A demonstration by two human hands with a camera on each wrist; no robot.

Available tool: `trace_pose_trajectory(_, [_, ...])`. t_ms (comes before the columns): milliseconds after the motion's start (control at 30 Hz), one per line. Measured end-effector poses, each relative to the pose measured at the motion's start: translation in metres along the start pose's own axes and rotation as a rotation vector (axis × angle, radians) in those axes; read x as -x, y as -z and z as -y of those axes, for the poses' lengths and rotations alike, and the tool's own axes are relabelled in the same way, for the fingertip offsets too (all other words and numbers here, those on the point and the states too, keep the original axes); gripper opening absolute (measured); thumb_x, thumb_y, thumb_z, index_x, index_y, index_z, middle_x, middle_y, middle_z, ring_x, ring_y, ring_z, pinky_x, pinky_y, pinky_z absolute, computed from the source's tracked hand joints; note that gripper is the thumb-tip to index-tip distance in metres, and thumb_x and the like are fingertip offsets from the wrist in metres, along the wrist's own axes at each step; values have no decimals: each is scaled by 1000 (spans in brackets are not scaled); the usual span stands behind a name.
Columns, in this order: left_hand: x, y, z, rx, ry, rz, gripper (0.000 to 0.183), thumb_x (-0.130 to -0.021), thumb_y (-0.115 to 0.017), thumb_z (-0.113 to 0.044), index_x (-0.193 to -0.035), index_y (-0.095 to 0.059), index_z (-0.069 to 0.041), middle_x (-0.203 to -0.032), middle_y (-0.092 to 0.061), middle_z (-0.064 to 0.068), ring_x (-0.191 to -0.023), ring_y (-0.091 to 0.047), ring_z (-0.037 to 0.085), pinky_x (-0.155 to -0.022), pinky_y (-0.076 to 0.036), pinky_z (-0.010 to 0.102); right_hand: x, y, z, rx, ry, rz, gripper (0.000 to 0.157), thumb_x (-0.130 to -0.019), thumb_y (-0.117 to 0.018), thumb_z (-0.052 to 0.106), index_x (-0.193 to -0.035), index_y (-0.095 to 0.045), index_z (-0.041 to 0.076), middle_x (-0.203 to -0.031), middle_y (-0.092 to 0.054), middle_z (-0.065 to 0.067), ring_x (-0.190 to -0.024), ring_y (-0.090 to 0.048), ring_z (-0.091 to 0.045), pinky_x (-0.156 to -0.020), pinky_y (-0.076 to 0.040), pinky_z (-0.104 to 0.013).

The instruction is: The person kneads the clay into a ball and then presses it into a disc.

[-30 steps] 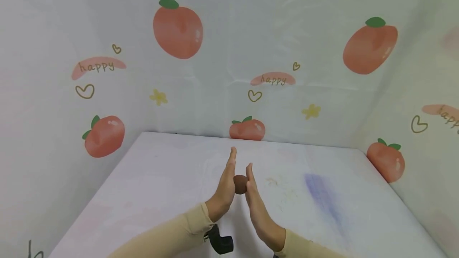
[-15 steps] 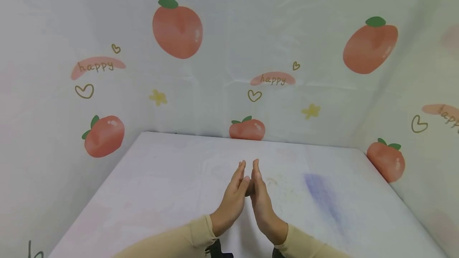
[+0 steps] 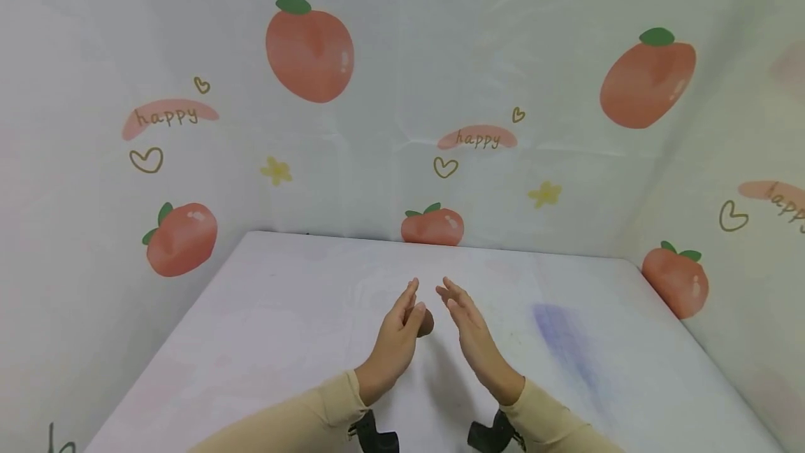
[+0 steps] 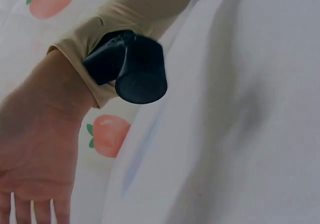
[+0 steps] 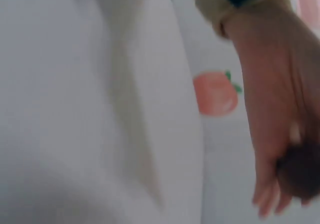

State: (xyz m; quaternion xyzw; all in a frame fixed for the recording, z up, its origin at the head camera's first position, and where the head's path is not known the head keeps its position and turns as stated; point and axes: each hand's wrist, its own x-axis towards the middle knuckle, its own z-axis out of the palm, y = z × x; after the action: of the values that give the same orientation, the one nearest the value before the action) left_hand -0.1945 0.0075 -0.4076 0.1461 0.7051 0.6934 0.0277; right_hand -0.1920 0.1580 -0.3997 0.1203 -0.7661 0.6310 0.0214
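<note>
A small, dark brown ball (image 3: 428, 324) lies at the inner side of my left hand (image 3: 386, 356), its left part hidden by the thumb. That hand keeps it between thumb and fingers, with the fingers reaching forward. In the right wrist view the ball (image 5: 298, 172) shows dark and blurred against the left palm (image 5: 272, 99). My right hand (image 3: 483, 347) is raised a short way to the right, its fingers extended and slightly spread, holding nothing. The left wrist view shows the right palm (image 4: 42, 134) bare, with its fingers cut off by the frame.
Both hands are above a white table (image 3: 302, 299) with a blue-violet smear (image 3: 569, 348) on its right. Black wrist devices (image 3: 377, 433) hang below the beige sleeves (image 3: 314, 407). A white curtain (image 3: 390, 54) printed with red fruit surrounds the table.
Earlier both palms pressed the ball between them. Now the right hand has moved away to the right, and the ball stays with the left hand, which has shifted slightly left.
</note>
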Motion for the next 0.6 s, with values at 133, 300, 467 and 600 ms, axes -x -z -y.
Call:
trace_pose_trajectory(133, [-1,10,3,-29,30,-5,53,-104,-43,-26,-153,-29,-11,-160,-21,11,-147,-22,31,-116,-22,56,-4,16,-5,290,-35,38,37,-105,-42,22,-138,-50,10,-132,-59,-15,-128,-50,-36,-106,-37,-57])
trace_pose_trajectory(300, [-1,23,8,-116,46,17,48,-104,-46,-27,-148,-39,-10,-145,-46,19,-139,-36,35,-110,-33,55,-1,29,-8,622,-54,165,37,-102,-48,29,-135,-56,13,-128,-63,-12,-121,-57,-32,-98,-46,-53])
trace_pose_trajectory(467, [-5,37,12,-243,71,81,46,-103,-47,-25,-146,-43,-7,-99,-64,7,-107,-57,23,-97,-45,46,6,34,-6,826,-78,258,40,-100,-52,31,-133,-57,9,-132,-61,-10,-124,-55,-31,-101,-44,-52])
trace_pose_trajectory(600, [-10,48,15,-369,88,141,48,-103,-47,-25,-146,-40,-6,-89,-58,3,-82,-52,11,-84,-41,36,12,34,-3,902,-110,302,39,-99,-53,30,-133,-57,10,-134,-59,-9,-126,-54,-31,-102,-43,-53])
